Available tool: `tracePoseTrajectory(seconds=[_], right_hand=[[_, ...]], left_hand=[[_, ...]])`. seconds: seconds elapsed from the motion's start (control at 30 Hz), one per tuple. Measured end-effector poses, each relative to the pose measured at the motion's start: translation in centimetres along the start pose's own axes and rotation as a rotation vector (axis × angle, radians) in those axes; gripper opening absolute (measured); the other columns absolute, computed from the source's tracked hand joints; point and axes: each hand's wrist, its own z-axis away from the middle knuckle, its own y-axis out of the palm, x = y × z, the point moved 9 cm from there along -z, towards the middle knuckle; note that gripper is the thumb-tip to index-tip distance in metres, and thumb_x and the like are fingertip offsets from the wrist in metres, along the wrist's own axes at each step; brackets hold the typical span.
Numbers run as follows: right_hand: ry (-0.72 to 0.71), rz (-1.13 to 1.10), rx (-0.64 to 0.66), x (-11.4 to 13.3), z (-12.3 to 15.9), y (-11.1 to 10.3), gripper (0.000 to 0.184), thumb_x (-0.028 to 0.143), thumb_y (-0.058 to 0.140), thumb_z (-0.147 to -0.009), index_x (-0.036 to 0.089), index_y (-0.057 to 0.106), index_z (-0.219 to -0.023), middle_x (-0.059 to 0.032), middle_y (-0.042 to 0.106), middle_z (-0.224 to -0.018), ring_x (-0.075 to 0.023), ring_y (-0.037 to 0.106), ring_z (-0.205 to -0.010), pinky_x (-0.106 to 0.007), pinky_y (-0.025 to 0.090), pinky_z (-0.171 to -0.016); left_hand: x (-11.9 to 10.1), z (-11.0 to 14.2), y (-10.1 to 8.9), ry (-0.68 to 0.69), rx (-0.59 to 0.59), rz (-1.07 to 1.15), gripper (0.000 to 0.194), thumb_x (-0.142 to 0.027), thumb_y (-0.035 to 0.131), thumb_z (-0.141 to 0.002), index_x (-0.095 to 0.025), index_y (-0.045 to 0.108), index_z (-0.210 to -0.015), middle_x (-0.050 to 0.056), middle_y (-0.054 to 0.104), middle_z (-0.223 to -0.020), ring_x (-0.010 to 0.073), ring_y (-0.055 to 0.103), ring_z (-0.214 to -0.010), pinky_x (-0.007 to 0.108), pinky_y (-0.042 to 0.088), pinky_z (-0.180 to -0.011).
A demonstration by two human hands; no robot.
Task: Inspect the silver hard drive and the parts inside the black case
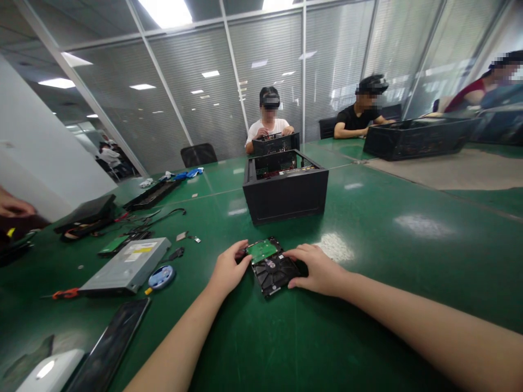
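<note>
A black hard drive (273, 267) with a green circuit board lies underside up on the green table, close in front of me. My left hand (229, 268) grips its left edge, fingers curled against the corner by the green board. My right hand (317, 269) holds its right edge, thumb at the near side and fingers bent over the far side. An open black computer case (285, 186) stands just beyond the drive.
A grey optical drive (127, 265), a blue round item (162, 276), a red-handled screwdriver (64, 294), a dark phone (109, 344), cables and loose parts lie at left. Other people sit at further cases (417, 138) across the table. Another person's hand (13, 207) shows at far left.
</note>
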Motion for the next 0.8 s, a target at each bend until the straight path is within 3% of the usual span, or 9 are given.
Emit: tracePoseTrajectory(seconds=[0.13, 0.3, 0.43, 0.53, 0.7, 0.8], right_hand=[[0.007, 0.014, -0.009, -0.1, 0.2, -0.4, 0.071, 0.051, 0.083, -0.063, 0.022, 0.060, -0.124, -0.0066, 0.067, -0.103, -0.0266, 0.058, -0.101, -0.045, 0.036, -0.093], [0.019, 0.025, -0.016, -0.1, 0.2, -0.5, 0.070, 0.051, 0.083, -0.063, 0.023, 0.061, -0.123, -0.0068, 0.068, -0.104, -0.0265, 0.059, -0.101, -0.046, 0.035, -0.094], [0.045, 0.068, -0.043, 0.4, 0.5, -0.6, 0.066, 0.044, 0.083, -0.065, 0.021, 0.062, -0.123, -0.0078, 0.070, -0.104, -0.0267, 0.060, -0.099, -0.046, 0.036, -0.096], [0.073, 0.084, -0.060, 1.5, 1.2, -0.7, 0.056, 0.033, 0.078, -0.071, 0.019, 0.063, -0.123, -0.0099, 0.071, -0.104, -0.0267, 0.062, -0.097, -0.047, 0.036, -0.098], [-0.031, -0.118, -0.023, 4.9, 2.5, -0.1, 0.053, 0.025, 0.067, -0.077, 0.019, 0.059, -0.129, -0.0083, 0.073, -0.105, -0.0242, 0.065, -0.096, -0.046, 0.038, -0.098], [-0.005, -0.243, -0.086, 4.2, 2.3, -0.5, 0.041, 0.019, 0.062, -0.078, 0.020, 0.063, -0.118, -0.0043, 0.075, -0.094, -0.0215, 0.067, -0.090, -0.043, 0.041, -0.096]], left_hand=[[0.0, -0.1, 0.5, 0.014, 0.016, 0.047, 0.043, -0.030, 0.057, -0.085, -0.016, 0.059, -0.125, 0.009, 0.069, -0.120, 0.0185, 0.068, -0.100, 0.036, 0.055, -0.095], [-0.6, 0.0, 0.4, 0.038, 0.028, -0.001, 0.043, -0.036, 0.058, -0.086, -0.016, 0.061, -0.124, 0.011, 0.068, -0.121, 0.0228, 0.065, -0.106, 0.042, 0.051, -0.099], [-2.6, 0.5, 0.7, 0.110, 0.066, -0.135, 0.052, -0.050, 0.056, -0.087, -0.017, 0.062, -0.126, 0.014, 0.052, -0.143, 0.0286, 0.047, -0.132, 0.048, 0.034, -0.114], [-4.1, 1.2, 1.4, 0.138, 0.124, -0.301, 0.068, -0.061, 0.049, -0.087, -0.015, 0.055, -0.135, 0.016, 0.041, -0.151, 0.0306, 0.040, -0.138, 0.049, 0.032, -0.114], [-5.6, 2.3, 1.9, 0.099, 0.170, -0.465, 0.080, -0.072, 0.038, -0.085, -0.017, 0.048, -0.142, 0.018, 0.033, -0.156, 0.0349, 0.031, -0.143, 0.056, 0.029, -0.112], [-6.1, 2.8, 2.3, 0.104, 0.218, -0.460, 0.083, -0.073, 0.039, -0.084, -0.019, 0.041, -0.147, 0.018, 0.030, -0.157, 0.0346, 0.029, -0.144, 0.055, 0.028, -0.113]])
